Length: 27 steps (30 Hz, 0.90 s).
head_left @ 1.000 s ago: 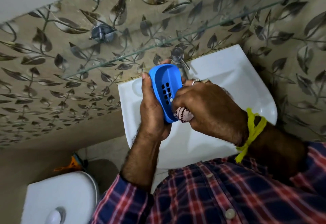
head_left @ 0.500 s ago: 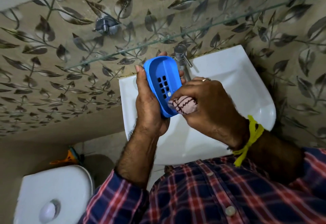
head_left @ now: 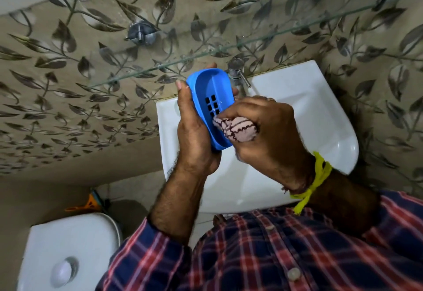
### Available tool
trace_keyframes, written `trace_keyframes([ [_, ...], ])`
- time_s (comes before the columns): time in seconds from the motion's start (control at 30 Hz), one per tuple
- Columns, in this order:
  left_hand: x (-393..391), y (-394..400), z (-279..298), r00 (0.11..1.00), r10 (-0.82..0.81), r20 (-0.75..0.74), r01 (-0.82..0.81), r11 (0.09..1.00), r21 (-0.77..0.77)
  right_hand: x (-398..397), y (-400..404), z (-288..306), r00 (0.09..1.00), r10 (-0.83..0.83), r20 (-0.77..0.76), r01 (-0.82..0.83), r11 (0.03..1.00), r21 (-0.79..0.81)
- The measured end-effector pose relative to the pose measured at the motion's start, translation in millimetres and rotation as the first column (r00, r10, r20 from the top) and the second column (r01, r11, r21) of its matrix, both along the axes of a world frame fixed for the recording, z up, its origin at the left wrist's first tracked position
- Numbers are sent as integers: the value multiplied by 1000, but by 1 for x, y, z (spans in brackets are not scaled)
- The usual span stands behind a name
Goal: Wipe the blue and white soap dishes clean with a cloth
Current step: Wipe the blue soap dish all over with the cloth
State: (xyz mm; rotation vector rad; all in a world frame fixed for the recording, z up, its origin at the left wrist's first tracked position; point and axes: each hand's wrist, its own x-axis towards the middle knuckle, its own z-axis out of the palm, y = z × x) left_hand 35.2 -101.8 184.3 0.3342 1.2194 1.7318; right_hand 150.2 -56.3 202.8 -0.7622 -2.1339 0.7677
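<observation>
My left hand [head_left: 194, 130] grips an oval blue soap dish [head_left: 209, 94] with drain holes, holding it tilted on edge above the white washbasin [head_left: 320, 116]. My right hand [head_left: 267, 135] holds a bunched pink cloth [head_left: 238, 128] with dark wavy lines and presses it into the lower part of the dish's inside. No white soap dish is in sight.
A chrome tap [head_left: 237, 73] stands at the basin's back edge just behind the dish. A glass shelf [head_left: 160, 68] runs along the leaf-patterned wall above it. A white toilet cistern [head_left: 68, 254] with a flush button sits at the lower left.
The cloth in my right hand has slid slightly within the lower part of the dish. The dish has risen a little and turned its hollow more toward me.
</observation>
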Motion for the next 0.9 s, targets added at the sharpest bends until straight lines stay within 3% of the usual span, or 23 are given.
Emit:
trace_keyframes([
  [0.1, 8, 2, -2, 999, 44, 5, -44, 998, -34, -1, 4, 0, 991, -110, -79, 108, 994, -36],
  [0.27, 8, -2, -1, 1000, 25, 11, -25, 999, -25, 0, 5, -1, 1000, 28, -7, -28, 999, 39],
  [0.37, 17, -2, -7, 1000, -4, 27, 5, 999, -38, -1, 12, 1, 993, -90, -74, 90, 996, -2],
  [0.5, 11, -2, -4, 999, -11, 31, 11, 1000, -11, -6, 5, 2, 998, 57, -22, -56, 998, 34],
  [0.63, 21, -3, -11, 1000, -17, -6, 17, 1000, -16, -6, 16, 6, 985, -155, -79, 157, 988, 13],
  [0.77, 13, -1, -9, 1000, 5, 27, -6, 999, 40, -13, 9, 6, 997, 7, -72, -4, 1000, 31],
  [0.9, 22, -3, -13, 1000, -22, -5, 22, 999, 34, -12, 18, 4, 977, -191, -95, 190, 982, -14],
])
